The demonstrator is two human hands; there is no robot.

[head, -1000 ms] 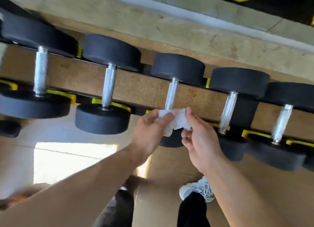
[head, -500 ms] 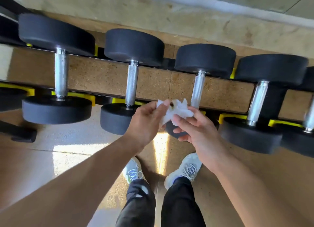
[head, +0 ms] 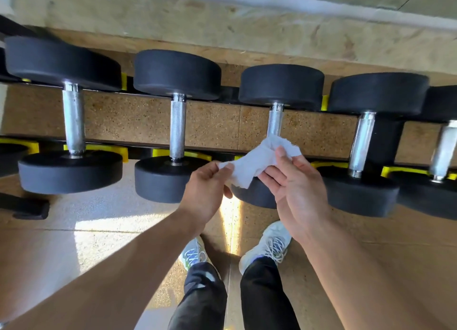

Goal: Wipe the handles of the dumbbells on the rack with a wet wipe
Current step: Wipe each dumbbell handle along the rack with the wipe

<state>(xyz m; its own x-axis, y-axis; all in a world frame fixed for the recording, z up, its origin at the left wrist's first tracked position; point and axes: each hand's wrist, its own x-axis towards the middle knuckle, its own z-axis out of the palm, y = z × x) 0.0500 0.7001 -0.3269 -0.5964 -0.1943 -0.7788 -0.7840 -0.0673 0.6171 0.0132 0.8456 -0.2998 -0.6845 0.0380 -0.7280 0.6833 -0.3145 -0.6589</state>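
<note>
Currently: left hand (head: 206,190) and right hand (head: 294,188) pinch opposite ends of wet wipe (head: 259,160), raised before third dumbbell handle (head: 275,122); neighbouring handles well apart.

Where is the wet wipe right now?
In the head view, the wet wipe is centre frame, held between the left hand and the right hand, in front of the third dumbbell's handle.

arms: bare, no sleeves in view
trousers (head: 267,297): black
trainers (head: 270,245): pale grey-white, laced
</note>
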